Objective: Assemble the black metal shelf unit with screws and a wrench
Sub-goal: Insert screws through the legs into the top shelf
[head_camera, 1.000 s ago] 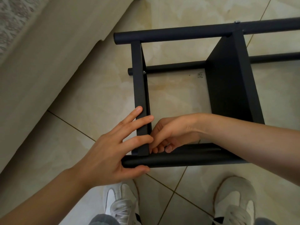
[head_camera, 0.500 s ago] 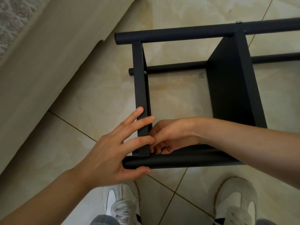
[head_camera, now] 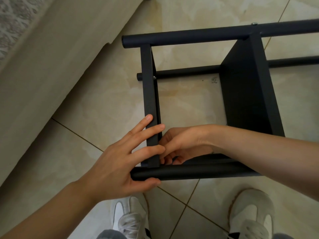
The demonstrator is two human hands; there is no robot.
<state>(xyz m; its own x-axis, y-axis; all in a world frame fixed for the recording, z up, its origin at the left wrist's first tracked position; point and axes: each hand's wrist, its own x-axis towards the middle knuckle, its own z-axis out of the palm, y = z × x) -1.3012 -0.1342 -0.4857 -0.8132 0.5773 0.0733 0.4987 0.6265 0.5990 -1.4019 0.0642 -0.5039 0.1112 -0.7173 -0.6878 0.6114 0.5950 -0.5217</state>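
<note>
The person's left forearm (head_camera: pixel 43 213) and right forearm (head_camera: pixel 267 149) are bare as far as the picture's edges. The left hand (head_camera: pixel 117 163) and right hand (head_camera: pixel 183 144) are bare too, and the fingernails that show on the left hand are short and plain. At the near edge are two low trainers. The left shoe (head_camera: pixel 127 216) is white, with grubby white laces (head_camera: pixel 128 223) and a smoother, brighter white panel along its left side. The right shoe (head_camera: pixel 252 213) is off-white, greyed and scuffed over the toe. Each has a small black patch by its opening. Nearest of all, a bit of grey trouser leg (head_camera: pixel 110 235) covers the top of each shoe.
</note>
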